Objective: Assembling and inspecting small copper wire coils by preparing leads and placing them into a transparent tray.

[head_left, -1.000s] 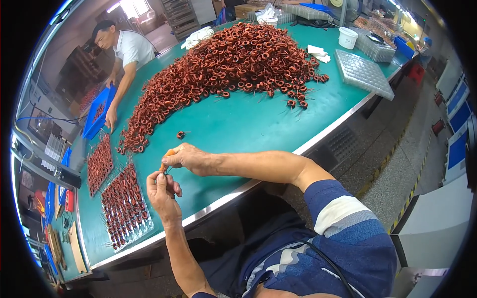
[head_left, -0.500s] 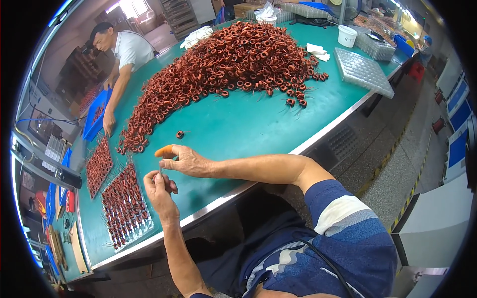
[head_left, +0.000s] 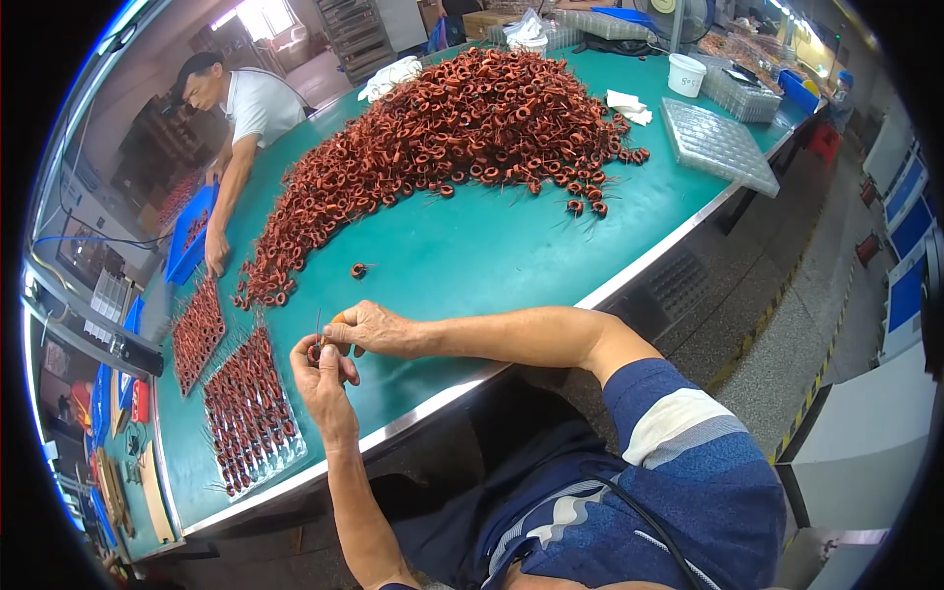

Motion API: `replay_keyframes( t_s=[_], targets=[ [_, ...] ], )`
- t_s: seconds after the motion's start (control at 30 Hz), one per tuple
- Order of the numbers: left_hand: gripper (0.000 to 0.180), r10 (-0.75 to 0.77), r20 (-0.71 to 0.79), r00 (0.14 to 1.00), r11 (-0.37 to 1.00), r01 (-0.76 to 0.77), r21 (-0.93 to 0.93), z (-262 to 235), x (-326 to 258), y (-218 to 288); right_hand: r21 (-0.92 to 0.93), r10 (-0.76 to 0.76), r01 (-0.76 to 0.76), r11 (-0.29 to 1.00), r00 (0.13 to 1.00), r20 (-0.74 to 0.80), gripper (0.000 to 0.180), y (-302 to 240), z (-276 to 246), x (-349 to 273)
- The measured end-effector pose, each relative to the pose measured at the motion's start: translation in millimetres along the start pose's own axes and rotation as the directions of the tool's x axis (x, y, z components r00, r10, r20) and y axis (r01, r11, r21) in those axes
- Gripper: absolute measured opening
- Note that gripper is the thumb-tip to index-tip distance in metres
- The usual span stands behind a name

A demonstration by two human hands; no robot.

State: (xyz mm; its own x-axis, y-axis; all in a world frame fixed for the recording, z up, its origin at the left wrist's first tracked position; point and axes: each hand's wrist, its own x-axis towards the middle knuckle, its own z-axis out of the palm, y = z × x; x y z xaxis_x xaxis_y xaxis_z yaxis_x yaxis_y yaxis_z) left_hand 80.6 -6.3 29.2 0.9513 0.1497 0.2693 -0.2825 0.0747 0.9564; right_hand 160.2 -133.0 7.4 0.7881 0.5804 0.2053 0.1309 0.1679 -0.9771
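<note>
Between the fingertips of my left hand (head_left: 326,393) is a small reddish-brown toroidal coil (head_left: 315,351), partly hidden, with a thin wire lead pointing up. My right hand (head_left: 379,329), an orange cover on one finger, pinches at the same coil from the right; its fingertips touch the left ones. A single loose coil (head_left: 358,270) lies on the green table just beyond my hands. Left of them, a clear tray (head_left: 295,447) holds rows of such coils with their leads sticking out. Another filled tray (head_left: 199,334) lies farther left.
A large heap of coils (head_left: 462,128) spreads over the green table (head_left: 492,246). At the far left a co-worker's hand (head_left: 216,251) rests near a blue bin (head_left: 190,236). Stacked clear trays (head_left: 718,143), a white bucket (head_left: 686,75) and a white cloth (head_left: 629,106) stand at the back right.
My right hand's covered finger, raised before, has curled down to meet the thumb at the coil. The coil and its upright lead now show above my left fingers.
</note>
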Motion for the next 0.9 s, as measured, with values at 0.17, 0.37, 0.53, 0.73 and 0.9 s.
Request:
replay_keyframes(
  t_s=[0.17, 0.37, 0.53, 0.73, 0.9],
  targets=[
    [0.017, 0.115, -0.037, 0.993, 0.956, -0.100, 0.277, -4, 2, -6, -0.361, -0.300, 0.236, 0.902, 0.945, -0.130, 0.034, -13, 4, -2],
    [0.017, -0.019, 0.010, 1.000, 0.995, 0.018, 0.094, -9, 2, -2, -0.232, -0.098, 0.071, 0.970, 0.990, -0.106, 0.034, -23, -3, -4],
    [0.035, -0.242, 0.158, 0.957, 0.958, 0.261, -0.118, -19, 0, 11, -0.279, -0.320, 0.266, 0.923, 0.933, -0.168, 0.038, -19, -5, -2],
    [0.047, -0.146, 0.074, 0.986, 0.989, 0.146, 0.012, -18, -5, 3, 0.005, 0.031, -0.031, 0.999, 0.998, 0.046, 0.032, -29, -5, -6],
    [0.031, -0.007, 0.199, 0.980, 0.989, -0.023, 0.146, -20, -8, 3, 0.280, 0.115, -0.130, 0.951, 0.991, 0.069, 0.026, -20, -8, -4]
  ],
)
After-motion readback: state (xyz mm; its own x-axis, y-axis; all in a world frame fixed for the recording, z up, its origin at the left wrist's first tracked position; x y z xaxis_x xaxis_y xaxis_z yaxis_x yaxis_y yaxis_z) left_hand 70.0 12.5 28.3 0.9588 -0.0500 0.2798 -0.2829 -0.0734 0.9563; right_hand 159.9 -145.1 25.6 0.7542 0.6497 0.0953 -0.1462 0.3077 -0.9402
